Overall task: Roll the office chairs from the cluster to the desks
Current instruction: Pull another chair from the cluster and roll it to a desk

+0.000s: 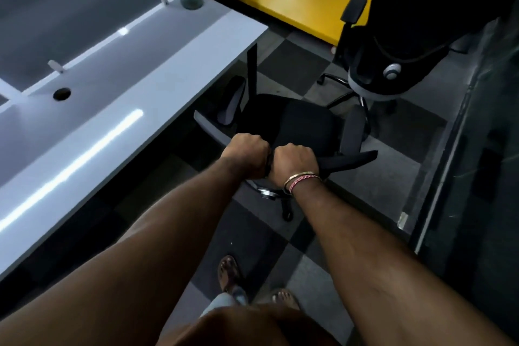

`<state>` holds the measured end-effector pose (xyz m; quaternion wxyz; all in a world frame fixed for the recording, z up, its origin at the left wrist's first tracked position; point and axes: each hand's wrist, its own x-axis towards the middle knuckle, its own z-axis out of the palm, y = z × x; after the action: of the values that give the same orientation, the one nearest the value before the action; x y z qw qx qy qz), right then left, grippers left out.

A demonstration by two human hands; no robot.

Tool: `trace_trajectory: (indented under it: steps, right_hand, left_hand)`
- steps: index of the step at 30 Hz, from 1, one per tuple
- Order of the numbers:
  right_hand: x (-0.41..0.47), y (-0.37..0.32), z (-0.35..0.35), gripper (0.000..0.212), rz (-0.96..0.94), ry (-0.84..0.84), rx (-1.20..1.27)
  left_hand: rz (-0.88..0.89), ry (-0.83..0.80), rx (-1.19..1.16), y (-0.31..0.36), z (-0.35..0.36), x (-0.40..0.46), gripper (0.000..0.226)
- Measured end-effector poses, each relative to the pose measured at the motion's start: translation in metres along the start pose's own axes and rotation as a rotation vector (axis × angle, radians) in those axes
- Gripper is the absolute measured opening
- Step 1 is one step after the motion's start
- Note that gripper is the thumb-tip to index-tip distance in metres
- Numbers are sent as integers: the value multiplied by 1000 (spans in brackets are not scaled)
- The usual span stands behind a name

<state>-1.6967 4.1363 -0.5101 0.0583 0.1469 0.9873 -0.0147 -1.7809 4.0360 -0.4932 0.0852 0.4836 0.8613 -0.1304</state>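
Gripping 1 office chair (295, 121) by its backrest, 2 hands, left hand (245, 153) and right hand (295, 161); 2 chairs, 1 desk (168, 64).

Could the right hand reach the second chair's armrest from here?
Probably not as things stand: the right hand grips the near chair's backrest, and that chair's seat stands between it and the second chair's armrest.
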Motion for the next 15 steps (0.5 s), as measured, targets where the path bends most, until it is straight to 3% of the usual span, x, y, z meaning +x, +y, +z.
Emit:
trace_trajectory:
  steps: [5, 15]
  right_hand:
    - [-35, 23, 7, 29, -80, -2, -20]
    - [-81, 37, 4, 17, -264, -1, -51]
  left_hand:
    - [-87, -48, -35, 48, -6, -26, 26]
    - [-275, -81, -123, 100, -10, -73, 20]
